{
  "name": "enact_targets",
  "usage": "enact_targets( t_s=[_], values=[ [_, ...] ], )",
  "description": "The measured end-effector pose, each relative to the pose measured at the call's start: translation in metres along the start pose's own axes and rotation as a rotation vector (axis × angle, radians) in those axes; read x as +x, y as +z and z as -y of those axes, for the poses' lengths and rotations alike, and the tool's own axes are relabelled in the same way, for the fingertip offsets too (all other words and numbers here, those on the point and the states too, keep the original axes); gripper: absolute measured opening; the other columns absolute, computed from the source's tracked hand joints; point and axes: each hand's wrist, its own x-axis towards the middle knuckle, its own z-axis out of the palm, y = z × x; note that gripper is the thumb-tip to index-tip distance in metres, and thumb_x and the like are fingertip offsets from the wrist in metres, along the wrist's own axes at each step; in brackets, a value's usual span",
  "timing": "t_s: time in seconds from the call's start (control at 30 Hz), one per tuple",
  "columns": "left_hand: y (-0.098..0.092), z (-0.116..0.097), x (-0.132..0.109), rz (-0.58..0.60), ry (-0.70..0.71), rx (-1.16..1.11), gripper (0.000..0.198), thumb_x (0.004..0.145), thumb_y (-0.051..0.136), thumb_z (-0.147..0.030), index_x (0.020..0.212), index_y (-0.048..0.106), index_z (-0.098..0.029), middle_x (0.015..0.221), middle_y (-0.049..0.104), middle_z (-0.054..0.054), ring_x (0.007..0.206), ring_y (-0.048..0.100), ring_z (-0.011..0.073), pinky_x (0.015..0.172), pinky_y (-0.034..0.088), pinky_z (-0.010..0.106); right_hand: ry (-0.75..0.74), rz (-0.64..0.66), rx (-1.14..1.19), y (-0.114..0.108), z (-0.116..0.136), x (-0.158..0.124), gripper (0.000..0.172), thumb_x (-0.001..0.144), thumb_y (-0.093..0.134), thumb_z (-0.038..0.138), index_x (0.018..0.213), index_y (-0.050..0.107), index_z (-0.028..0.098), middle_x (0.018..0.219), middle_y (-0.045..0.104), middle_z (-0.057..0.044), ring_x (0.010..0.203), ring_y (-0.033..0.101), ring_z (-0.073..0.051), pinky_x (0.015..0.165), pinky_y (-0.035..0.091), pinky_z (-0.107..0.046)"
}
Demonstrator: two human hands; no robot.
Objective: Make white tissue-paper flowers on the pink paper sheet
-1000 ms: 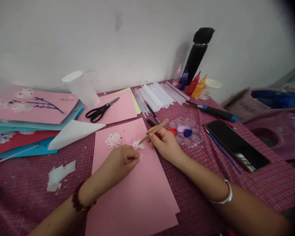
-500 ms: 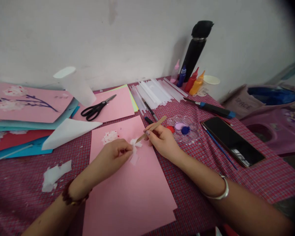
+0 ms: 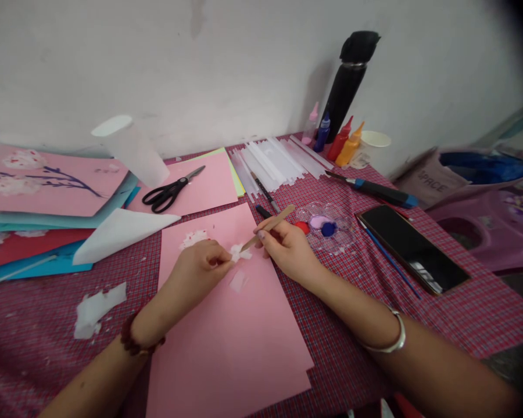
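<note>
Appears to be at the step of setting white paper petals (image 3: 239, 255) onto the pink sheet (image 3: 230, 348), at the centre of the frame. Pinches a flat wooden stick (image 3: 273, 223) between thumb and fingers of the right hand (image 3: 291, 249), with the tip down at the petals. Presses thumb and fingertips of the left hand (image 3: 203, 262) together at the petals' left edge; cannot tell whether on a bit of paper or on nothing. Seems to call next for light, steady pressure from the stick and a clean release on the left, so as not to drag the petals. Mind the pale paper scrap (image 3: 238, 281) just below them, and the red-flecked clump (image 3: 194, 238), partly covered by the left hand. Note the clear paint tray (image 3: 346, 237), near the right hand and likely to smear if brushed. Farther out, see scissors (image 3: 168, 194) at upper left, torn paper (image 3: 98, 310) at lower left, and a phone (image 3: 412, 247) at right.
</note>
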Motion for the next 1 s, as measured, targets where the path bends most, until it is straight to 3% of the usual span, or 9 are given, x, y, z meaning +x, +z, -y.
enact_targets(
  t_s=[0.1, 0.17, 0.37, 0.57, 0.67, 0.83, 1.0],
  values=[
    [-0.006, -0.010, -0.004, 0.262, -0.025, -0.251, 0.019, 0.081, 0.057, -0.027, 0.064, 0.062, -0.019, 0.065, 0.058, -0.002, 0.061, 0.051, 0.0125, 0.056, 0.038, 0.023, 0.006, -0.006, 0.004, 0.000, -0.001, 0.000, 0.009, 0.085, 0.051, 0.026, 0.085, 0.056, 0.018, 0.067, 0.056, 0.001, 0.052, 0.052, -0.010, 0.046, 0.042, -0.022],
    [-0.005, -0.013, -0.004, 0.319, 0.013, -0.262, 0.020, 0.084, 0.054, -0.027, 0.068, 0.063, -0.019, 0.068, 0.059, -0.002, 0.062, 0.052, 0.0125, 0.057, 0.039, 0.024, 0.007, -0.005, 0.006, 0.000, -0.002, 0.000, 0.009, 0.085, 0.051, 0.025, 0.086, 0.056, 0.019, 0.067, 0.056, 0.001, 0.052, 0.051, -0.010, 0.045, 0.041, -0.022],
    [0.008, -0.002, 0.005, 0.059, 0.090, 0.214, 0.024, 0.086, 0.050, -0.016, 0.067, 0.064, -0.015, 0.067, 0.060, 0.003, 0.070, 0.054, 0.0172, 0.065, 0.038, 0.029, -0.050, -0.008, -0.015, -0.002, -0.003, 0.000, 0.009, 0.086, 0.050, 0.023, 0.087, 0.057, 0.018, 0.068, 0.056, 0.002, 0.054, 0.052, -0.009, 0.047, 0.040, -0.021],
    [0.011, 0.002, 0.005, 0.032, 0.113, 0.308, 0.025, 0.087, 0.048, -0.014, 0.067, 0.063, -0.016, 0.066, 0.060, 0.003, 0.069, 0.053, 0.0171, 0.064, 0.038, 0.029, -0.157, -0.048, -0.142, -0.007, 0.009, -0.010, 0.009, 0.086, 0.049, 0.020, 0.087, 0.057, 0.018, 0.067, 0.057, 0.001, 0.051, 0.051, -0.009, 0.047, 0.039, -0.022],
    [0.013, 0.001, 0.005, 0.015, 0.123, 0.315, 0.026, 0.085, 0.049, -0.012, 0.062, 0.059, -0.016, 0.063, 0.057, 0.002, 0.067, 0.051, 0.0161, 0.062, 0.036, 0.028, -0.230, -0.007, -0.215, -0.008, 0.014, -0.016, 0.009, 0.085, 0.049, 0.018, 0.087, 0.058, 0.019, 0.067, 0.057, 0.001, 0.050, 0.050, -0.009, 0.046, 0.037, -0.022],
    [0.013, 0.001, 0.005, -0.002, 0.136, 0.328, 0.027, 0.086, 0.049, -0.012, 0.061, 0.057, -0.016, 0.063, 0.055, 0.002, 0.067, 0.050, 0.0157, 0.063, 0.037, 0.028, -0.356, 0.093, -0.389, -0.005, 0.014, -0.017, 0.012, 0.083, 0.050, 0.014, 0.087, 0.061, 0.017, 0.076, 0.064, -0.003, 0.064, 0.057, -0.013, 0.059, 0.044, -0.025],
    [0.014, 0.002, 0.005, -0.005, 0.133, 0.324, 0.026, 0.086, 0.049, -0.013, 0.062, 0.059, -0.015, 0.065, 0.058, 0.003, 0.068, 0.052, 0.0165, 0.064, 0.038, 0.029, -0.379, 0.115, -0.477, -0.003, 0.011, -0.015, 0.014, 0.084, 0.050, 0.014, 0.092, 0.062, 0.014, 0.081, 0.068, -0.006, 0.070, 0.062, -0.015, 0.065, 0.047, -0.027]
  ],
)
